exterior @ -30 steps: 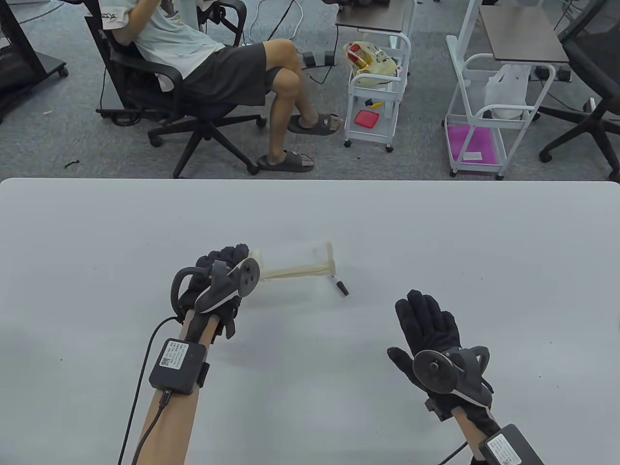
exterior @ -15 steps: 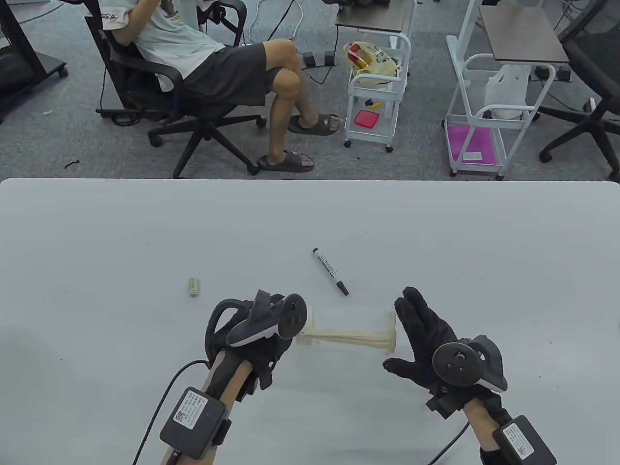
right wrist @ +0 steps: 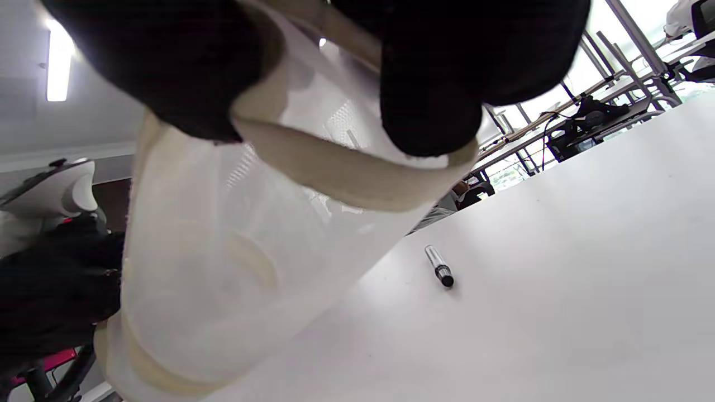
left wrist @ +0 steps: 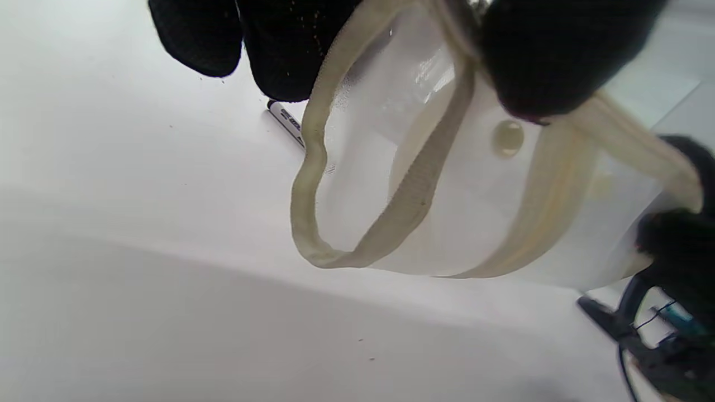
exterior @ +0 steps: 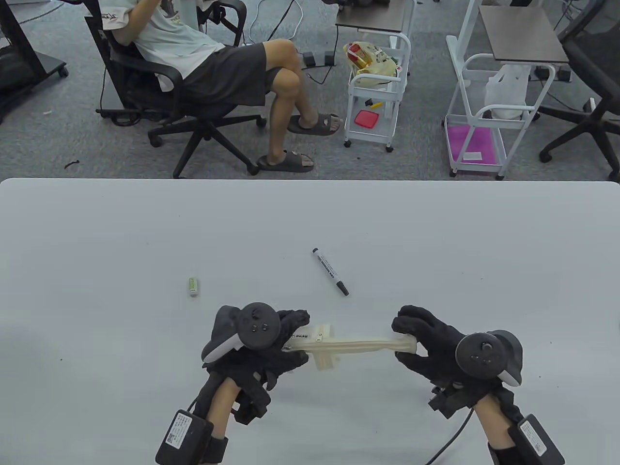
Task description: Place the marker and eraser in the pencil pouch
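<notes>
A translucent cream pencil pouch [exterior: 348, 345] hangs above the table between both hands. My left hand [exterior: 286, 339] grips its left end, near the zipper pull. My right hand [exterior: 411, 339] pinches its right end. The pouch fills the left wrist view [left wrist: 447, 184] and the right wrist view [right wrist: 234, 234]. A black-and-white marker [exterior: 330, 271] lies on the table beyond the pouch; it also shows in the right wrist view [right wrist: 439, 266] and partly in the left wrist view [left wrist: 286, 120]. A small white-and-green eraser [exterior: 193, 286] lies to the left of the marker.
The white table [exterior: 436, 232] reaches across the view. Beyond its far edge are a seated person [exterior: 208, 63], white carts [exterior: 375, 92] and office chairs.
My left hand carried the pouch from over the marker and eraser toward me, uncovering both. My right hand, open before, closed on the pouch's right end. The pouch is now held between both hands.
</notes>
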Action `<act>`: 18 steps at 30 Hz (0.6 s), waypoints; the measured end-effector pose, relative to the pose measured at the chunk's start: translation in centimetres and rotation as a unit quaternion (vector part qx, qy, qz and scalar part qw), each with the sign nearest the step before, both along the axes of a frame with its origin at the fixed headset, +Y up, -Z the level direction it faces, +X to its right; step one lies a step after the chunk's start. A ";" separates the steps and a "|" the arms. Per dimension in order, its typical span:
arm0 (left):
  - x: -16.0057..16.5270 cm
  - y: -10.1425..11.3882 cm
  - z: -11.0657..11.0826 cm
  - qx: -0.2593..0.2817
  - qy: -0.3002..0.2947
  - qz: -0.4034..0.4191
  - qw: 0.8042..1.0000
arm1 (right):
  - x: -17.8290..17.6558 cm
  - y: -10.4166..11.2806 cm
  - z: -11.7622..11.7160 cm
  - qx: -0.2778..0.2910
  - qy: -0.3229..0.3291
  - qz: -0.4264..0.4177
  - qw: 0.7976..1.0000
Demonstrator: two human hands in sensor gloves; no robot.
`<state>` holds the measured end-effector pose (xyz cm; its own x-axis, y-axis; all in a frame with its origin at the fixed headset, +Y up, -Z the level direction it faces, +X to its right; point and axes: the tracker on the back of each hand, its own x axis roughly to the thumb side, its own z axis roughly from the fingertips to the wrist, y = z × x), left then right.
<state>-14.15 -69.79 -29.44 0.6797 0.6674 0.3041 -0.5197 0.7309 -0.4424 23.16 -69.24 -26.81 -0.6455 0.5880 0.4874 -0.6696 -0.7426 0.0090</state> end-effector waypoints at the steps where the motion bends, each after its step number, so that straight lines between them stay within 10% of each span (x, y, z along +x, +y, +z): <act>1: -0.4 -0.4 -0.1 -0.020 0.000 0.048 0.999 | 0.5 0.0 -0.1 -0.008 -0.004 -0.014 1.000; 6: -0.5 -1.3 0.2 -0.064 -0.026 0.175 0.982 | 2.5 -0.1 -0.5 -0.030 -0.029 -0.082 0.996; 12: 1.4 -0.7 1.1 0.009 -0.020 0.156 0.988 | 3.8 -0.7 -0.8 -0.078 -0.016 -0.145 0.986; 18: 1.6 -0.9 1.3 0.042 0.033 0.172 0.984 | 3.4 2.5 0.1 -0.118 -0.034 -0.022 0.992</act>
